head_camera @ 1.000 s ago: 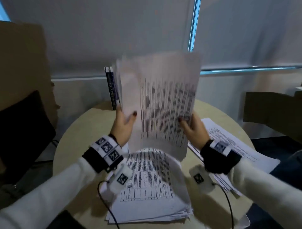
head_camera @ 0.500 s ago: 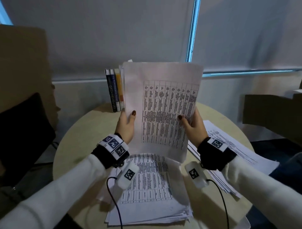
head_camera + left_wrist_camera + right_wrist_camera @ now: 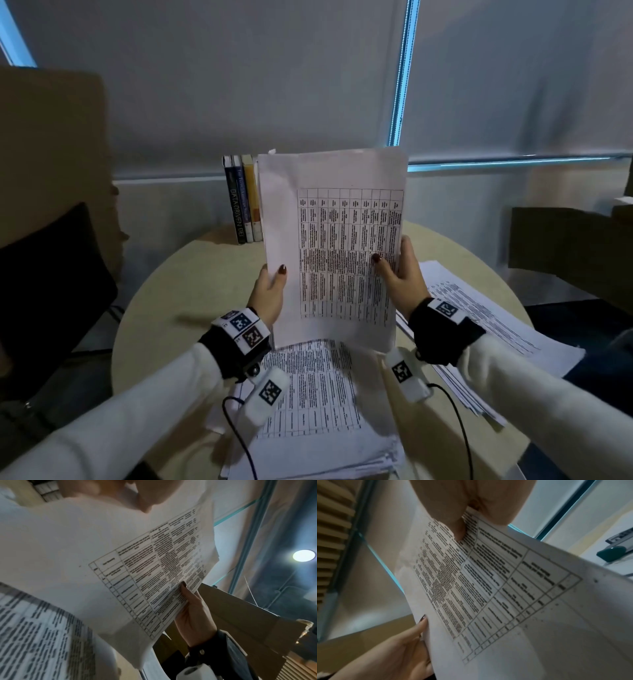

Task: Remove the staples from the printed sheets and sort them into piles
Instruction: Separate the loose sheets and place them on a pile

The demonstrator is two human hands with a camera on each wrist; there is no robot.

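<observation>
An office: round table [image 3: 191, 284], upright books [image 3: 243, 198], window blinds [image 3: 239, 68].

Upright books [image 3: 244, 198] at round table's [image 3: 191, 274] far edge; cardboard boxes [image 3: 568, 246] either side.

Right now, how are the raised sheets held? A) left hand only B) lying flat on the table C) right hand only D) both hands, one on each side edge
D: the left hand grips the left edge and the right hand the right edge of the raised sheets, upright above the pile on the table.
</observation>
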